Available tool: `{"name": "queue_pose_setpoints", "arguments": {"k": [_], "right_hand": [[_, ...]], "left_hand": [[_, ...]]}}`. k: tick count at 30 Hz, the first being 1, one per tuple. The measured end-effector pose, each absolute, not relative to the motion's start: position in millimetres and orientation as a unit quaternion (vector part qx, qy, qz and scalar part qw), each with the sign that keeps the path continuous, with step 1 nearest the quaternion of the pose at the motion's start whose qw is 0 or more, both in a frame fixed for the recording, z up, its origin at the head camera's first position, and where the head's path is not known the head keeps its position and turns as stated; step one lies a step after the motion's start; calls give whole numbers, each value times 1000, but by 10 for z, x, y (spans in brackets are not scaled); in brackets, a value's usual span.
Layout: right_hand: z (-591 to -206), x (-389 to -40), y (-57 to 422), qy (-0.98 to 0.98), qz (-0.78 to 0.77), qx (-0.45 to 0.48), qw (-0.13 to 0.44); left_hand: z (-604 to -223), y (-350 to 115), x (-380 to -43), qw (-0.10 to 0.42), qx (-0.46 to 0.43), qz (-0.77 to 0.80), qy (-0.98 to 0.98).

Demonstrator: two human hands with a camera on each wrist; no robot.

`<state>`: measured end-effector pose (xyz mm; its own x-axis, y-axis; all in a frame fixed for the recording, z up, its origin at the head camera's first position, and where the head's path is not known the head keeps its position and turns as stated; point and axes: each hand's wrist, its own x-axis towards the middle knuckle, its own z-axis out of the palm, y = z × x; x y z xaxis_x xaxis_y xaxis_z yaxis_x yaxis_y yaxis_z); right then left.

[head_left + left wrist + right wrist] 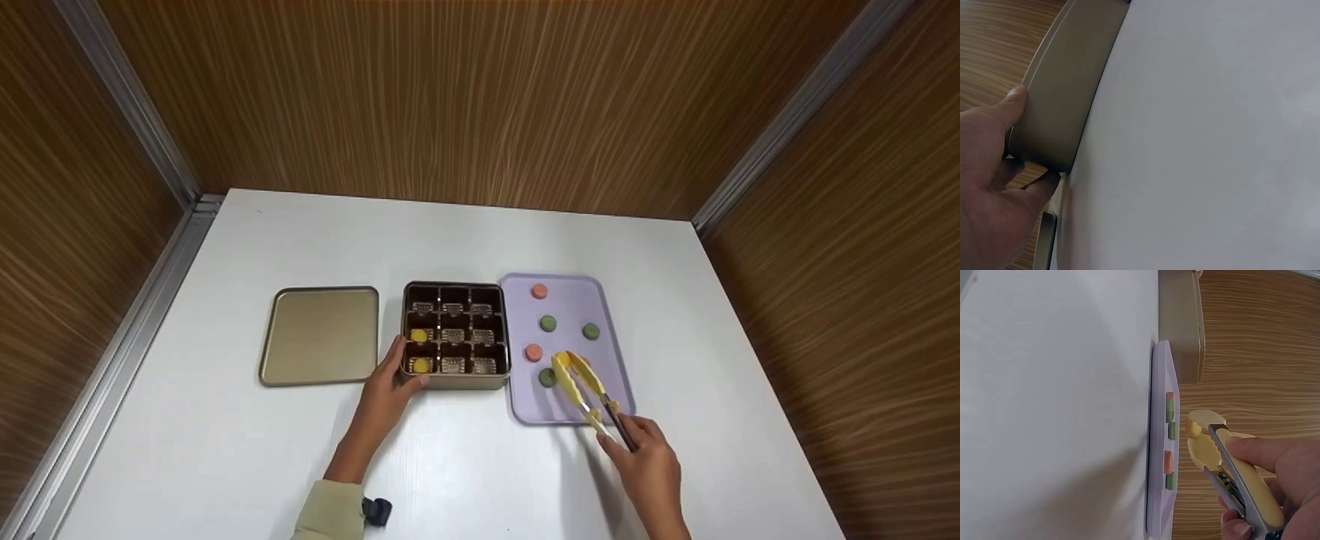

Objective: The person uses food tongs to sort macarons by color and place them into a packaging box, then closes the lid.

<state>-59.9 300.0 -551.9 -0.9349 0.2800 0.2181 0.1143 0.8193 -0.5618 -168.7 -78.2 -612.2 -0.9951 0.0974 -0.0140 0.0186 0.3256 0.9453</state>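
My left hand (386, 390) grips the near left corner of a square gold tin (465, 382), thumb on the front wall and fingers along the left side. Inside sits a dark insert of small compartments in three rows; two yellow round pieces (421, 365) lie in its left column, middle and near rows. My right hand (651, 465) holds yellow-headed tongs (568, 384) over the lilac tray (529, 409). Between the tong tips is a yellow piece (1193, 428), raised above the tray in the right wrist view. Pink pieces (533, 352) and green pieces (548, 323) lie on the tray.
A flat gold lid (322, 337) lies left of the tin on the white table (465, 465). The tray stands right beside the tin's right wall. Wood-grain panels (450, 97) enclose the table at the back and both sides.
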Motion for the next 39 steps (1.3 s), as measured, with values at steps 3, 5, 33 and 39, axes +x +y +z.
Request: {"name": "queue_pose_setpoints", "arguments": {"k": [3,5,33,39], "right_hand": [[-5489,-626,2974,-942,282,-103,151],[-5468,-646,2958,-941,284,-100,152],[-5269,-1087,2462,-919,334,10,209],[-5222,-1207,2245,-918,335,44,209]], "left_hand": [[-6125,-787,-1689,34,35,580,813],[-6125,-786,-1689,35,34,580,813],[-6126,-788,-1673,28,41,594,803],[-6129,-786,-1679,28,38,590,806]]}}
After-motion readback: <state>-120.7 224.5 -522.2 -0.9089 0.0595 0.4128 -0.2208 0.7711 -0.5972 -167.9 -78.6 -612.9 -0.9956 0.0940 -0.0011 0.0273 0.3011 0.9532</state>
